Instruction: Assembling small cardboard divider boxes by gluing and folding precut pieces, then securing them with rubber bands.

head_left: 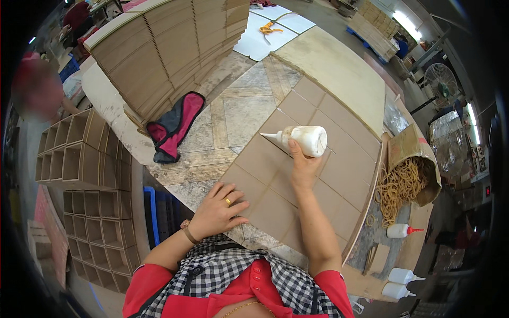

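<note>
My right hand [304, 168] is wrapped round a white squeeze bottle [312, 141] that lies on its side in the grip, its pointed nozzle toward the left. Beneath it is a brown cardboard panel [260, 180], crossed by thin lines that divide it into rectangles. My left hand [218, 210], with a gold ring on one finger, rests with its fingers spread at the panel's left edge. A marbled, wood-patterned sheet [233, 124] covers the table beside and under the panel.
A tall stack of cardboard [169, 53] stands at the back left, with a pink and grey cloth [177, 127] beside it. Divided boxes [98, 222] are piled at left. Rubber bands [400, 185] spill from a carton [412, 146] at right, near a red-tipped bottle [397, 231]. A co-worker stands far left.
</note>
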{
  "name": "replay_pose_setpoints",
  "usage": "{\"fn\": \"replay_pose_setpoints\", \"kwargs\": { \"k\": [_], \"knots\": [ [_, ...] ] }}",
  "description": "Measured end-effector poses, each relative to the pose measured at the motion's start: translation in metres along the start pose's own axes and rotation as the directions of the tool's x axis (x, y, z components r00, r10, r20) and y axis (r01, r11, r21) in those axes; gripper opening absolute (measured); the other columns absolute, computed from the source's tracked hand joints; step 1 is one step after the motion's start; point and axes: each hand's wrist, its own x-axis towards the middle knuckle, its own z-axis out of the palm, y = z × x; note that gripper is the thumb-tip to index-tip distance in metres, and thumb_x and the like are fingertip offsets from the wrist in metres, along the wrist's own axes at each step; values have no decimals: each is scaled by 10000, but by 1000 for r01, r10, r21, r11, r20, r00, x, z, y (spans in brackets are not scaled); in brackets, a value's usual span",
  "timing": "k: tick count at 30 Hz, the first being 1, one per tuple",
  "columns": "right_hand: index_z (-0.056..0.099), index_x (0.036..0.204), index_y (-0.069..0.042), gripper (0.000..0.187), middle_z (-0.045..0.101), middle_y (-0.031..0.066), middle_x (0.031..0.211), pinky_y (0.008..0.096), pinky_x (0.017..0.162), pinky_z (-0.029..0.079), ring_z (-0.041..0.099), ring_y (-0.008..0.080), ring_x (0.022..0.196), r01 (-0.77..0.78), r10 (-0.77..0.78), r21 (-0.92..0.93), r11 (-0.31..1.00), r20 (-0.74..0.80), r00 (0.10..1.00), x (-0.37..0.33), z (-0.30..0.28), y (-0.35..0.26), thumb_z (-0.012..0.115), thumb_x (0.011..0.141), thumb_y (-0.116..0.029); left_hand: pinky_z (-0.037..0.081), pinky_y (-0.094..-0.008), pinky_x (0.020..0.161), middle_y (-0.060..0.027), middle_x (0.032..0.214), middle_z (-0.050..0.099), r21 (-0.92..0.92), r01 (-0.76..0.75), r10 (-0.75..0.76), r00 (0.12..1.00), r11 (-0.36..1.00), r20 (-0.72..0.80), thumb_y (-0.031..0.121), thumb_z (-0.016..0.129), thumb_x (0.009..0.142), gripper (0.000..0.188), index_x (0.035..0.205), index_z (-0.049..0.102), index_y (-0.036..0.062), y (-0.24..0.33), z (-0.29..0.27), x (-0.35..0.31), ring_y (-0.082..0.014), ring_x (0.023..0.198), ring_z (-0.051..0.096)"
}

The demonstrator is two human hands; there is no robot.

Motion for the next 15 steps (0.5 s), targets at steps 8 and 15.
{"fn": "replay_pose_setpoints", "kwargs": {
  "k": [8, 15],
  "knots": [
    [436, 1186, 0, 600, 567, 83, 1084, 303, 872, 475, 562, 161, 993, 34, -35, 40, 999, 35, 999, 3, 8, 15, 808, 724, -87, 340, -493, 1002, -73, 1094, 579, -13, 19, -18, 1000, 1000, 14, 414, 712, 736, 409, 1036, 653, 142, -1, 1, -1, -311, 1126, 490],
    [449, 1175, -7, 580, 579, 83, 1090, 304, 862, 494, 575, 158, 994, -9, 9, 2, 1000, 20, 1000, 3, -24, 5, 802, 715, -39, 336, -480, 1004, -79, 1076, 567, -22, 5, -5, 1000, 1000, -2, 391, 704, 745, 387, 1007, 646, 112, 2, 0, 2, -308, 1112, 482]
  ]
}}
